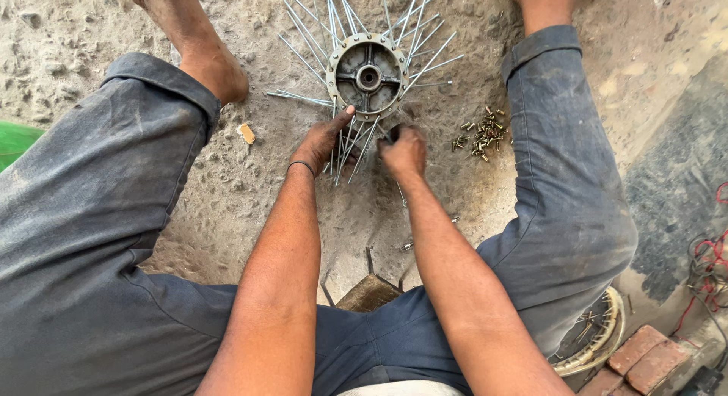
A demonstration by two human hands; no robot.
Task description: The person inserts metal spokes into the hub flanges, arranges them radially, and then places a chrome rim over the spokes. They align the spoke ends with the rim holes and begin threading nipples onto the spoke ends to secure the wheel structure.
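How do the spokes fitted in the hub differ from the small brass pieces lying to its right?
The spokes are long, thin, silvery rods; the brass pieces are short, stubby and yellowish. The spokes fan out from the hub, while the brass pieces lie loose in a small heap on the ground. The left hand touches the spokes; neither hand touches the brass pieces. Both look like metal.
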